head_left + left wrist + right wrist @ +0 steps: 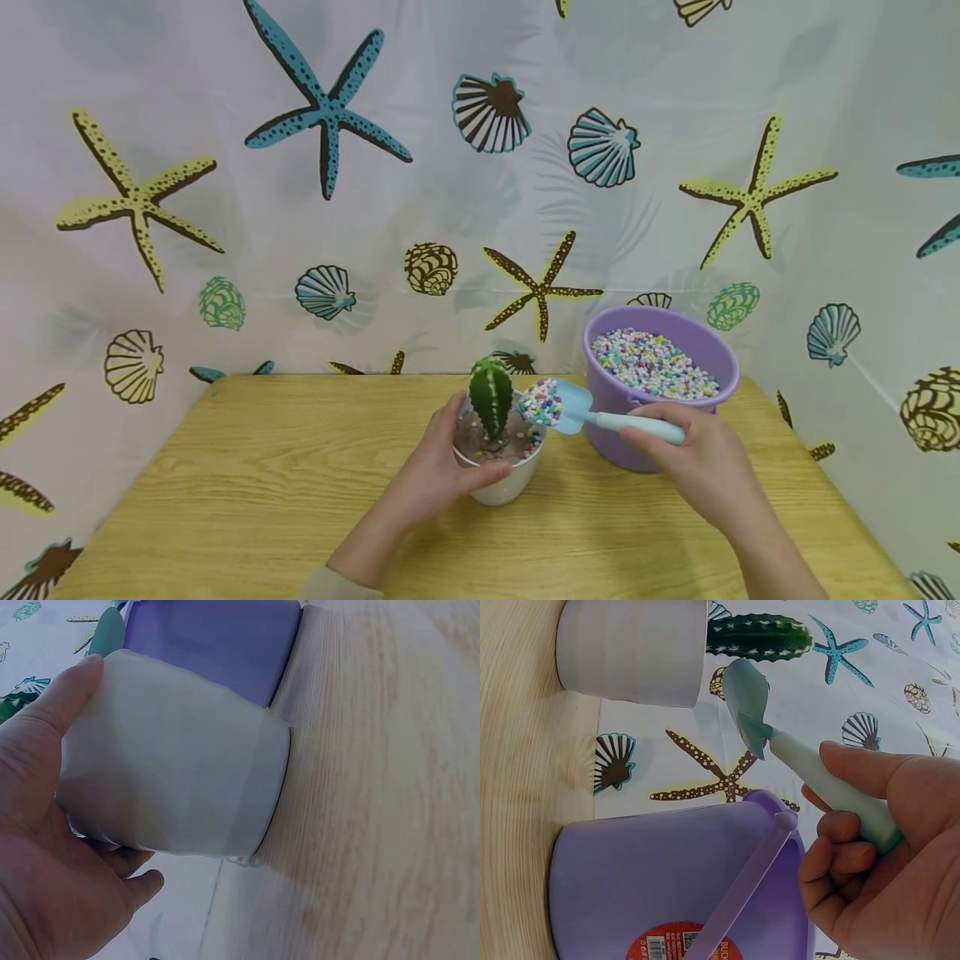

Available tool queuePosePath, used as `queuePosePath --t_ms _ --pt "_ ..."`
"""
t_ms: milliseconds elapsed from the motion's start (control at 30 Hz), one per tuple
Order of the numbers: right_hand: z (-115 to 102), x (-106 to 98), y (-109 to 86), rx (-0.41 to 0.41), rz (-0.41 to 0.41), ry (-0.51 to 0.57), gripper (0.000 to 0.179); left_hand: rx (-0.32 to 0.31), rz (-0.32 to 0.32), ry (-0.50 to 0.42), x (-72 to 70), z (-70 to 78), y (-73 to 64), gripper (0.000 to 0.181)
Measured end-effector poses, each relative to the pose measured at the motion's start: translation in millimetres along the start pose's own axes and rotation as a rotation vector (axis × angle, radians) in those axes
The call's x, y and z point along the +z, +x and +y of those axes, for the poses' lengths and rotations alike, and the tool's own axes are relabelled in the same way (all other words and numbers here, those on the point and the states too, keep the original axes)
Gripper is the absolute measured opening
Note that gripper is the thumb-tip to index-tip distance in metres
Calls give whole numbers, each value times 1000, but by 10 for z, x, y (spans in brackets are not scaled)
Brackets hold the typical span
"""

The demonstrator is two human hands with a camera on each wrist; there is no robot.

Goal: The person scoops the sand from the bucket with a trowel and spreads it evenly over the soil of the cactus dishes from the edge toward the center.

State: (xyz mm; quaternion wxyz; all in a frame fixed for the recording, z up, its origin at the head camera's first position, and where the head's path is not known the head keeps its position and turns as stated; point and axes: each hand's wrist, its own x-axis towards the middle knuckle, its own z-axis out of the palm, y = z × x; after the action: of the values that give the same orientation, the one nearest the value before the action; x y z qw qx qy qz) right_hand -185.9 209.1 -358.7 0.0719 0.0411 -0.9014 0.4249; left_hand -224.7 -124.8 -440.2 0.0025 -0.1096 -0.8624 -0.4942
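A green ribbed cactus [492, 402] stands in a white pot [504, 487] whose soil carries a few colored pebbles. My left hand [441, 467] holds the pot around its near left side, thumb along the front of the rim. In the left wrist view the pot's wall [172, 757] fills the space beside the thumb. My right hand [701, 454] grips the pale handle of a light blue toy shovel [573, 408]. Small multicolored pebbles [542, 402] are heaped on its blade, which is at the pot's right rim. The right wrist view shows fingers curled around the handle [825, 776].
A purple bucket [622, 437] full of similar multicolored pebbles [652, 364] stands right of the pot. Its handle [742, 889] hangs down the side, over a red label. Behind the wooden table [262, 483] hangs a white curtain [420, 200] printed with starfish and shells.
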Motion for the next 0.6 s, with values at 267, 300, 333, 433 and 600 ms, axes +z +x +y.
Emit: queuePosePath --t_ms 267,300,333,433,600 --pt "4 44 7 -10 -16 -35 44 3 -1 -6 8 -23 7 124" --pt "3 47 8 -11 -16 -39 44 2 -1 -6 9 -26 8 124" --pt "2 49 7 -11 -15 -45 44 2 0 -5 10 -30 9 124" --pt "3 60 8 -26 -5 -60 43 0 0 -8 11 -36 11 125" --pt "16 85 12 -53 13 -80 41 -3 -2 -2 8 -31 14 125"
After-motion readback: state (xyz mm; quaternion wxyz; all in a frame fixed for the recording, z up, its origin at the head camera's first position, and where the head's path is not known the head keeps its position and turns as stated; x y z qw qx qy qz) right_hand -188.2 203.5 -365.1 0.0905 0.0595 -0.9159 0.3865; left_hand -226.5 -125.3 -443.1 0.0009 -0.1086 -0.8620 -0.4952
